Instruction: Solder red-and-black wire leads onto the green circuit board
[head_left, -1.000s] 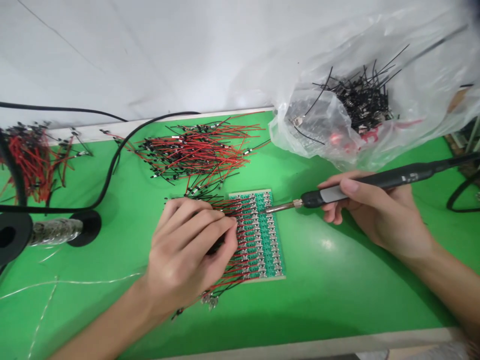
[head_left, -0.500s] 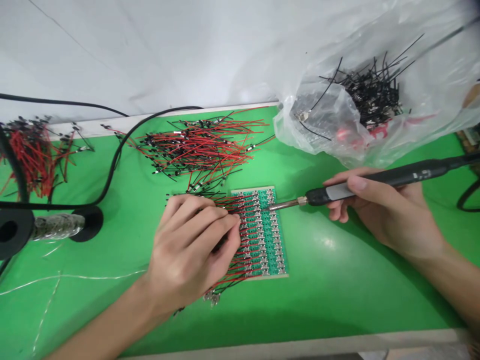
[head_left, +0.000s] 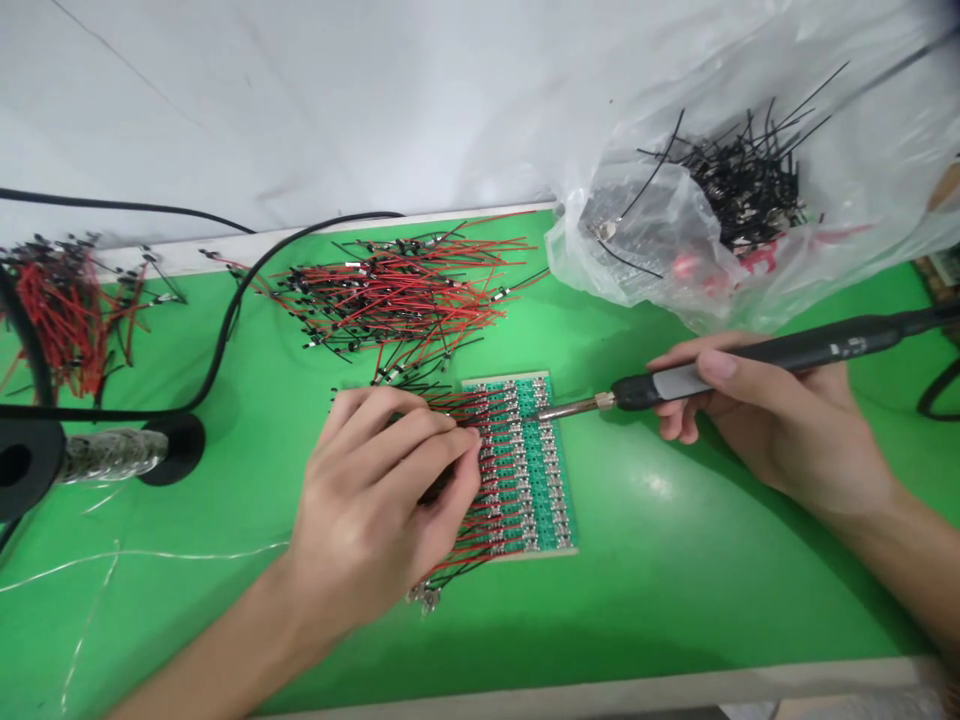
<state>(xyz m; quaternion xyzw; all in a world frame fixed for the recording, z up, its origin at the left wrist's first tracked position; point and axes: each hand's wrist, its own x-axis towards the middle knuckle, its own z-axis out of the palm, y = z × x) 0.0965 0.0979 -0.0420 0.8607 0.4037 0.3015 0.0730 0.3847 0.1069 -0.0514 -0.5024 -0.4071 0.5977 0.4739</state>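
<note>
Grasping black pen-shaped soldering iron (head_left: 757,362): right hand (head_left: 780,425), tip at top edge of green rectangular circuit board (head_left: 543,470) on green desk (head_left: 675,570). Left hand (head_left: 379,505) clenched on red and black wire leads (head_left: 489,458). Risk: fingertips near the hot tip; a slipping lead could mean a burn or a bridged joint. Clear plastic bag (head_left: 660,260): loose black wires, some red

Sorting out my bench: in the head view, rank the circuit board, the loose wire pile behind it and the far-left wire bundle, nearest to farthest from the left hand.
1. circuit board, right at the fingertips of the left hand.
2. loose wire pile, just behind the hand.
3. wire bundle, at the far left edge.
</note>
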